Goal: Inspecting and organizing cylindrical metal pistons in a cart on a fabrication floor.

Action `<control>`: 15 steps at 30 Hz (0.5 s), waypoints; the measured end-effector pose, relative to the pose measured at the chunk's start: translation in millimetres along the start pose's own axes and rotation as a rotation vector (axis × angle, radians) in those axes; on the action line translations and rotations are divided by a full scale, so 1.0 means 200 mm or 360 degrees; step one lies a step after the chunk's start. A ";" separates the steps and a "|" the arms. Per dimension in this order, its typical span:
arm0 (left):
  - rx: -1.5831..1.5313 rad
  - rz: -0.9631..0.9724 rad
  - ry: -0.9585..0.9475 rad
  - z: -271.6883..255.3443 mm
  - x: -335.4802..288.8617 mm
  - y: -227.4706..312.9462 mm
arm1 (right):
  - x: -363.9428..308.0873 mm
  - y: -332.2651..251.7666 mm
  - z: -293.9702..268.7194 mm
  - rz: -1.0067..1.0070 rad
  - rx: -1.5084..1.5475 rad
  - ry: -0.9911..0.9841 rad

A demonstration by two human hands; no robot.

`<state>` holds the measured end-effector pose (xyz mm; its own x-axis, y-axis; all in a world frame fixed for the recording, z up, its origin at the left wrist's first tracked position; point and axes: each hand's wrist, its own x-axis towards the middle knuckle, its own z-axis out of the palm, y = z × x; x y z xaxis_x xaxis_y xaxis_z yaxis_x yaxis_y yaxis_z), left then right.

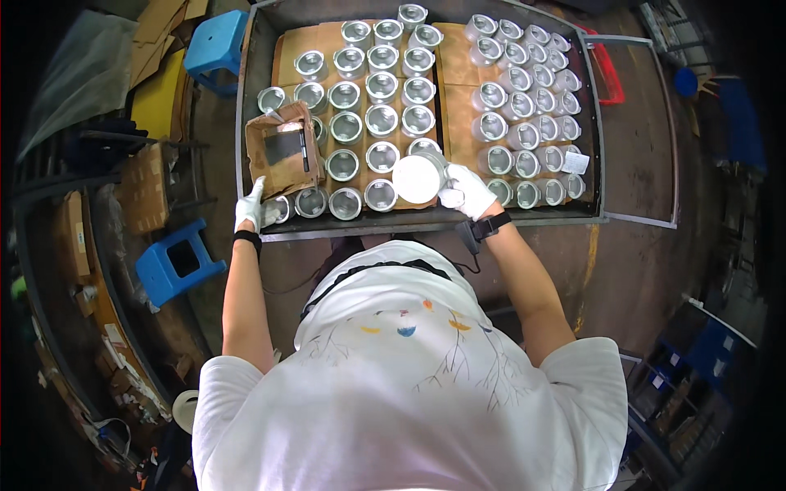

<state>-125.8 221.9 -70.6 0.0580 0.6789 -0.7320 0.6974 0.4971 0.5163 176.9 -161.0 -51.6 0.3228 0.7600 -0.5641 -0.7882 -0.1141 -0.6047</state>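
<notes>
My right hand [465, 193], in a white glove, is closed on a clear jar [421, 177] with a round white end turned up toward me. It holds the jar above the near edge of the cart, over the rows of glass jars [381, 120]. My left hand [250, 206], also gloved, is at the cart's near left corner with a finger stretched up by a small open cardboard box [282, 155]. Its other fingers are partly hidden beside the jar [279, 209] there. Inside the box are a dark flat piece and a pen-like stick.
The jars stand on cardboard sheets [460, 98] inside a metal-rimmed cart [422, 219]. A white slip [575, 163] lies over jars at the right. A metal frame [676, 164] juts out on the right. Blue stools [178, 260] and cardboard stacks [147, 192] are to the left.
</notes>
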 end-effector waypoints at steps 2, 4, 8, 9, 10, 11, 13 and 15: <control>0.0284 0.0288 0.0249 -0.07 -0.11 -0.02 | -0.02 -0.03 0.10 -0.0021 -0.0222 0.0145; 0.0681 0.0850 0.0799 -0.09 -0.07 -0.15 | 0.03 0.02 0.04 -0.0059 -0.0193 0.0066; -0.0361 0.0702 -0.0219 0.16 -0.65 0.17 | 0.03 -0.02 0.02 -0.0164 -0.0309 -0.0065; -0.0445 0.0700 -0.0501 0.23 -0.65 0.15 | 0.03 -0.04 0.05 -0.0071 -0.0274 -0.0204; -0.0362 0.0575 -0.0876 0.30 -0.83 0.28 | 0.02 -0.04 0.08 -0.0052 -0.0276 -0.0211; -0.0437 0.0472 -0.1113 0.38 -0.85 0.28 | 0.02 -0.04 0.13 -0.0160 -0.0231 -0.0248; -0.0481 0.0058 -0.1587 0.58 -0.82 0.27 | 0.05 -0.05 0.14 -0.0252 -0.0239 -0.0330; -0.0803 -0.0221 -0.2071 0.76 -0.82 0.25 | 0.07 -0.05 0.15 -0.0118 -0.0160 -0.0199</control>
<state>8.3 53.6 8.6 0.8162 -0.2337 -0.5283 0.4394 0.8448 0.3052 174.4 -130.2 -37.1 0.3058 0.8415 -0.4454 -0.7060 -0.1135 -0.6990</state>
